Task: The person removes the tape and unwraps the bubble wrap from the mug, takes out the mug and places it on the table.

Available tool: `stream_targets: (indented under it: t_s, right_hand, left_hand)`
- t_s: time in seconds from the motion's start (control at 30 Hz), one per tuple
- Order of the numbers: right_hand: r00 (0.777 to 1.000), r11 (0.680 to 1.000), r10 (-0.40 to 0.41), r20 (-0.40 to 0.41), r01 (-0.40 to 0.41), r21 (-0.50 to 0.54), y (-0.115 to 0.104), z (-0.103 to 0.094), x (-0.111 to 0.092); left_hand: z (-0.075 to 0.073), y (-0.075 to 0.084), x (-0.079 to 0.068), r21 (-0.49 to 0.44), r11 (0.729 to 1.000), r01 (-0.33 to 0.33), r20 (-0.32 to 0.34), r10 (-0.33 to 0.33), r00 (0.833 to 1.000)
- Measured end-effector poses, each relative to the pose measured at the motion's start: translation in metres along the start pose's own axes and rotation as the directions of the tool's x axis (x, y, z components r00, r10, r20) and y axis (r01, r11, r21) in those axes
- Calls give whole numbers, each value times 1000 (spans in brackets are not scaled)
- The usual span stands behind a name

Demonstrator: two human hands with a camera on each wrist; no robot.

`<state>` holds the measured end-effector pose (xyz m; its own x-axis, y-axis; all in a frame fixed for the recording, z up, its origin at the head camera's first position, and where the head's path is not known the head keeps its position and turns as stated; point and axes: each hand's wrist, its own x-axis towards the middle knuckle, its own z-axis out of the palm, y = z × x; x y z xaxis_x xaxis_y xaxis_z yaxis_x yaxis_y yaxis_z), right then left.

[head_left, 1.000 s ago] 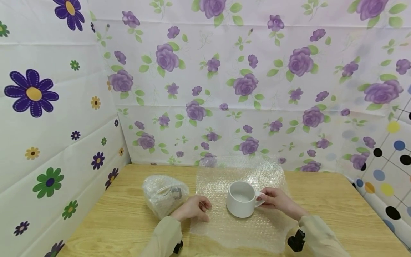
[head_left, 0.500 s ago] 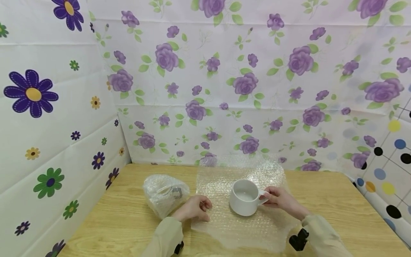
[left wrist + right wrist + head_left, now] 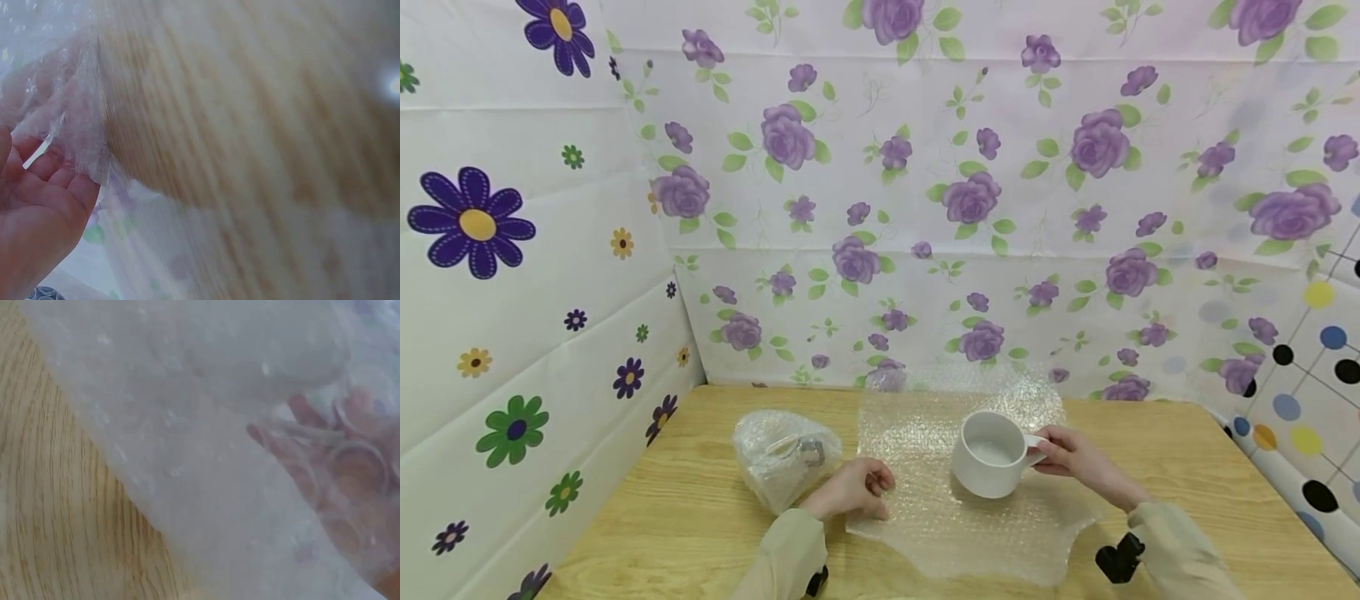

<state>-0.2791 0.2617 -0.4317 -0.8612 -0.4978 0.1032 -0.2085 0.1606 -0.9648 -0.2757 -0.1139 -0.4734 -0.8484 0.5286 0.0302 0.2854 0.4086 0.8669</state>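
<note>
My right hand point(image 3: 1082, 467) pinches the handle of a white mug point(image 3: 992, 467) in the head view. The mug leans slightly and seems lifted a little above a sheet of clear bubble wrap point(image 3: 917, 525). In the right wrist view the right hand point(image 3: 350, 469) and the mug point(image 3: 269, 350) look hazy and blurred. At the sheet's left edge rests my left hand point(image 3: 852, 490), fingers loosely bent. The left wrist view has bubble wrap point(image 3: 69, 112) covering part of the left hand's fingers point(image 3: 62, 178).
A bundle wrapped in bubble wrap point(image 3: 775, 454) lies left of the sheet, beside the left forearm. Everything rests on a wooden table point(image 3: 655, 517). A floral curtain point(image 3: 910, 275) hangs behind the table, and the sheet's far edge reaches up to it.
My right hand has drawn the mug to the right and slightly up in the head view, with the mug tipping a little. My left hand and the wrapped bundle have stayed put.
</note>
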Motion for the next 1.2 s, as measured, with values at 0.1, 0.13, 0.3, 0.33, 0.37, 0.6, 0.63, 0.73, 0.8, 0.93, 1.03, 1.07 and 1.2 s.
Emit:
stream_targets:
  t_s: [0.1, 0.13, 0.3, 0.33, 0.37, 0.6, 0.63, 0.73, 0.8, 0.93, 1.03, 1.07, 1.2]
  right_hand:
    - [999, 999, -50, 6, 50, 16, 0, -5, 0]
    - [998, 998, -61, 8, 61, 21, 0, -6, -1]
    - [998, 998, -66, -5, 66, 15, 1, -16, -6]
    - [998, 998, -61, -11, 61, 7, 1, -19, -8]
    - [998, 998, -62, -18, 62, 3, 2, -21, -9]
    - [992, 992, -125, -29, 125, 2, 3, -37, -19]
    - [990, 990, -138, -28, 139, 6, 3, -39, -21]
    - [985, 986, -165, -43, 165, 10, 4, -47, -25]
    - [984, 985, -170, -55, 171, 16, 4, -52, -28]
    - [983, 987, -155, -95, 157, 18, 7, -63, -35]
    - [982, 991, -134, -135, 132, -20, 8, -71, -41]
    - [981, 992, -127, -145, 123, -39, 8, -74, -43]
    - [980, 993, -96, -175, 83, -80, 8, -84, -50]
  left_hand:
    - [0, -1, 0, -8, 1000, 2, 11, -2, 1000]
    - [0, -2, 0, -16, 1000, 9, 16, -9, 1000]
    - [0, 0, -2, -34, 999, 19, 28, -18, 999]
    - [0, 0, -2, -31, 999, 18, 28, -17, 999]
    - [0, 1, -2, -30, 999, 16, 27, -15, 1000]
    - [-1, 0, -1, -12, 1000, 18, 25, -18, 1000]
    - [-1, 0, -1, -8, 1000, 16, 25, -16, 1000]
    - [-1, 0, -1, 2, 1000, 8, 24, -8, 1000]
    - [-1, -1, -1, 3, 1000, 1, 24, -2, 1000]
    - [-1, -3, 0, -13, 1000, -9, 38, 9, 999]
    - [-2, -5, 0, -24, 999, -45, 53, 46, 997]
    - [-2, -10, 1, -13, 996, -83, 59, 84, 995]
    - [-2, -8, 1, -18, 995, -94, 65, 95, 993]
